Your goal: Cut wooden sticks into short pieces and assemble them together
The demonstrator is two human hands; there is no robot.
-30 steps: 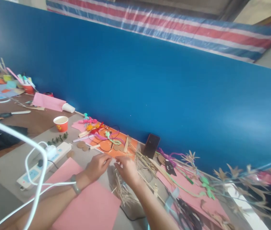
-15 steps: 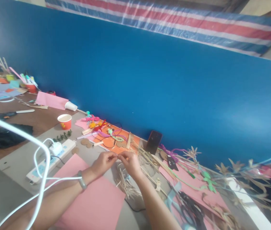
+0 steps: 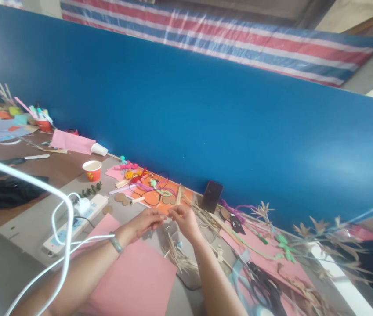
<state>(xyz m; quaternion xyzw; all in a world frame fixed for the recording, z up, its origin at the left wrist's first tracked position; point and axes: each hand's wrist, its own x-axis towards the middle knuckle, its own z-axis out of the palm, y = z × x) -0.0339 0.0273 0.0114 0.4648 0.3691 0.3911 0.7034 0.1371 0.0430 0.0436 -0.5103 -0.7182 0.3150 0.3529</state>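
My left hand [image 3: 147,223], with a grey bangle [image 3: 116,244] at the wrist, is closed in a pinch. Close by on its right, my right hand [image 3: 184,220] pinches too, thumb against fingers. The fingertips of both hands almost meet; whatever sits between them is too small to make out. Below them lie a pink paper sheet [image 3: 140,276] and a heap of pale dry strips [image 3: 179,256]. Just beyond the hands is an orange sheet [image 3: 163,206] strewn with coloured pipe cleaners and cord.
A white power strip [image 3: 74,226] with a plug lies at left, and a white cable [image 3: 66,210] loops across the foreground. Behind it stands a paper cup [image 3: 92,170]. A phone [image 3: 211,196] leans on the blue partition [image 3: 206,109]. Black-handled scissors [image 3: 262,285] lie at right among dried leaves.
The fingertips have drawn slightly apart, and the left hand's fingers are a little more spread. The whole view has shifted slightly; the things on the table stay where they were.
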